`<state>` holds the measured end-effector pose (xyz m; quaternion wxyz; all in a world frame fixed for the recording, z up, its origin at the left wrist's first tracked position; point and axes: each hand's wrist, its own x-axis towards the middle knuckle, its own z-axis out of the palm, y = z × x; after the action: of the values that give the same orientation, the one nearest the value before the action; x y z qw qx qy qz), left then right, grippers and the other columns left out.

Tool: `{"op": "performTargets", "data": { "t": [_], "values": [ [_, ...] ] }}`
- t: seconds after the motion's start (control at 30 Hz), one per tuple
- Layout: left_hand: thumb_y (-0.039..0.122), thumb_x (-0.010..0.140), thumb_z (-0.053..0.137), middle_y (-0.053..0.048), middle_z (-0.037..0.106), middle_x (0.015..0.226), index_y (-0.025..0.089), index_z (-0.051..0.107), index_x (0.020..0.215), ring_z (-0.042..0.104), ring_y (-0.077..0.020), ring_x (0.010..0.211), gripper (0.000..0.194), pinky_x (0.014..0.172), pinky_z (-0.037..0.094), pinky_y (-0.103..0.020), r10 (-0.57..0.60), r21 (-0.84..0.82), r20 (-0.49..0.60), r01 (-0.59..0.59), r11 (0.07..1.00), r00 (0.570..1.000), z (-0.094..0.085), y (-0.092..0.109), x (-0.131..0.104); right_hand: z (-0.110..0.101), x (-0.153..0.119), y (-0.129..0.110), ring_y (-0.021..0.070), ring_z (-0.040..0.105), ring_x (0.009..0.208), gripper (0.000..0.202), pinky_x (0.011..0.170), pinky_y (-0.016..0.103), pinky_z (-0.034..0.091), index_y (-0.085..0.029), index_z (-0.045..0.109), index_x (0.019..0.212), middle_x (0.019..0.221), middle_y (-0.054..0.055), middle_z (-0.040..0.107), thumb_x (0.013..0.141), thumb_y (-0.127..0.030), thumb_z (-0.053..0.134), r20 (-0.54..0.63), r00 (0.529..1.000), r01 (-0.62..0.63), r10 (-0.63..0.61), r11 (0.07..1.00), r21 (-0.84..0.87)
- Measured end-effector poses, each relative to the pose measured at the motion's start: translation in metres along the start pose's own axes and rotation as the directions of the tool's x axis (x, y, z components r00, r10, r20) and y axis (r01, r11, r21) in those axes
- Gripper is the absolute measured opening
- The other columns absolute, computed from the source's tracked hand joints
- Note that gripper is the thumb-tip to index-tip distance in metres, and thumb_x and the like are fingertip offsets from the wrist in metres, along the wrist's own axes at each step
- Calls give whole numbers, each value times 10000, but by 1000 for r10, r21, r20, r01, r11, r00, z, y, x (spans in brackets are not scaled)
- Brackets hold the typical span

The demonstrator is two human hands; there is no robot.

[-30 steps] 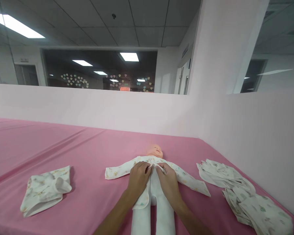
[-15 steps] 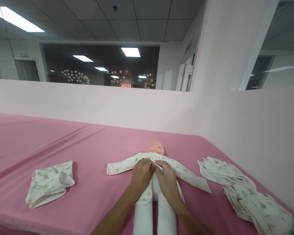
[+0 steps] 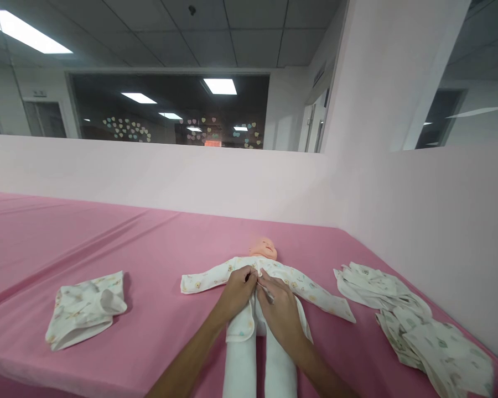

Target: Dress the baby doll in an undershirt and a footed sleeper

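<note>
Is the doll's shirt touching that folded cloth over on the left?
Apart. In the head view, a wide strip of pink sheet shows between the doll's shirt and the folded cloth.

The sheet point(image 3: 161, 249) across the lower frame was pink. At lower centre, the doll's head point(image 3: 262, 247) was peach, its jacket point(image 3: 216, 275) white with small orange and green motifs, its legs point(image 3: 239, 367) plain white. The lower-left garment point(image 3: 83, 312) was white with orange prints, the lower-right clothes point(image 3: 444, 342) white with grey-green ones.
</note>
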<state>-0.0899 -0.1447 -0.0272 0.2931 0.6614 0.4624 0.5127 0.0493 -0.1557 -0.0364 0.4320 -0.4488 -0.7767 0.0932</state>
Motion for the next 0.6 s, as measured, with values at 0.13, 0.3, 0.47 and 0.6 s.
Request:
{"op": "performTargets", "data": {
  "t": [0.13, 0.3, 0.47, 0.6],
  "values": [
    [339, 898, 404, 41, 459, 672, 189, 443, 685, 414, -121, 654, 263, 612, 329, -238, -15, -21, -26, 15, 1000, 1000, 4, -4, 0, 0, -2, 1, 243, 591, 1113, 397, 931, 394, 478, -205, 588, 1275, 1186, 72, 669, 901, -257, 465, -28, 995, -91, 92, 995, 36],
    [319, 875, 416, 39, 452, 679, 190, 431, 681, 409, -122, 664, 233, 618, 330, -238, -16, -40, -52, 14, 999, 998, 5, -4, 0, -1, -1, 0, 238, 577, 1095, 329, 955, 397, 454, -202, 643, 1172, 1139, 59, 678, 900, -230, 460, -31, 998, -55, 57, 997, 63],
    [313, 852, 417, 42, 433, 667, 192, 425, 668, 399, -120, 651, 220, 612, 322, -239, -62, -64, -41, 59, 996, 997, 4, -7, 4, -3, -1, 1, 232, 593, 1076, 320, 949, 396, 471, -194, 662, 1154, 1124, 63, 683, 906, -243, 466, -40, 997, -68, 72, 992, 106],
    [325, 840, 414, 47, 400, 657, 195, 408, 656, 373, -115, 636, 225, 604, 320, -237, -124, -131, -37, 118, 984, 992, 3, -6, 5, -3, -1, 1, 232, 588, 1105, 316, 993, 402, 451, -190, 688, 1125, 1131, 70, 690, 897, -206, 469, -73, 997, 35, -29, 996, 77]
  ]
}}
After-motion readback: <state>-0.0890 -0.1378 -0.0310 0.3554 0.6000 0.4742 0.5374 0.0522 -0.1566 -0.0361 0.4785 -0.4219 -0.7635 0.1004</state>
